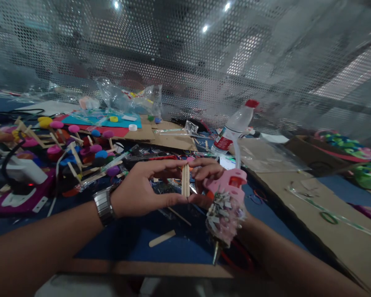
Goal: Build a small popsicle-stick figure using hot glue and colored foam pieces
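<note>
Left hand (pixel 136 185) and right hand (pixel 208 170) pinch the wooden sticks (pixel 186 181) at both ends above the blue table (pixel 111 247), presumably to hold them level. A pink glue gun (pixel 225 212) sits at the right hand, nozzle downward, probably for convenience; I cannot tell how it is gripped. The sticks look pale, slim and closely aligned.

From your head, you look forward and down, close over your left hand (pixel 132 187) and right hand (pixel 209 170), from the near table edge (pixel 142 267) to the far perforated panel (pixel 185 53).
</note>
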`<state>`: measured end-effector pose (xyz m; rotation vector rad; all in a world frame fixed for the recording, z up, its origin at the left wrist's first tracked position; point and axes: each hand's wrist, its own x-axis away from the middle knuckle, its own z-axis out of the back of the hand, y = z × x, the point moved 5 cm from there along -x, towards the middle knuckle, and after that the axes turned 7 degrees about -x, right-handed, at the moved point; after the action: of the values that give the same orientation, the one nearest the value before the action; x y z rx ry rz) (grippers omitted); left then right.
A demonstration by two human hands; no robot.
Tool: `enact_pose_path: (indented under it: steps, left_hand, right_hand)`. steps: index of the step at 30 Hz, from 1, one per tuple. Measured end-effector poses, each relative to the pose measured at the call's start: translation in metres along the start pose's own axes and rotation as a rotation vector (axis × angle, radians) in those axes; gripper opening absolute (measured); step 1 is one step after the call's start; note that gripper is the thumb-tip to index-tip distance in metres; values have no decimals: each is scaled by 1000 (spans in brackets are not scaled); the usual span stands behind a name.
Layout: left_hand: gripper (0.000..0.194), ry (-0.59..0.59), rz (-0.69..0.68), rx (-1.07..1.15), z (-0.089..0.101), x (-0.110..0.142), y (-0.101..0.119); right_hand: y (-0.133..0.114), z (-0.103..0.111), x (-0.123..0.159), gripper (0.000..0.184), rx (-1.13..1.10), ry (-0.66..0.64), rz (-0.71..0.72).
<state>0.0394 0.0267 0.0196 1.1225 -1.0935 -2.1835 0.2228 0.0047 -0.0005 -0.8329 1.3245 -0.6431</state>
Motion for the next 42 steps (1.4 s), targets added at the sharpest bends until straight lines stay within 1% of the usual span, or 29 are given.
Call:
enact_pose_path:
  steps: [9, 14, 27, 35, 40, 42]
  left_hand:
    - [60, 17, -33, -20, -1, 0, 1]
    - [61, 22, -48, -33, 0, 0, 1]
    - [62, 52, -55, -65, 0, 0, 5]
    - [62, 48, -26, -52, 0, 1, 5]
    - [62, 50, -13, -81, 1, 1, 4]
    - [61, 44, -8, -93, 0, 0, 4]
  right_hand:
    - [3, 2, -1, 36, 22, -34, 81]
    - [3, 3, -2, 35, 48, -28, 73]
    - [3, 2, -5, 34, 91, -20, 104]
    - [-1, 0, -6, 33, 62, 7, 70]
    - [-2, -2, -7, 33, 51, 24, -6]
    - [-2, -2, -7, 33, 47, 37, -6]
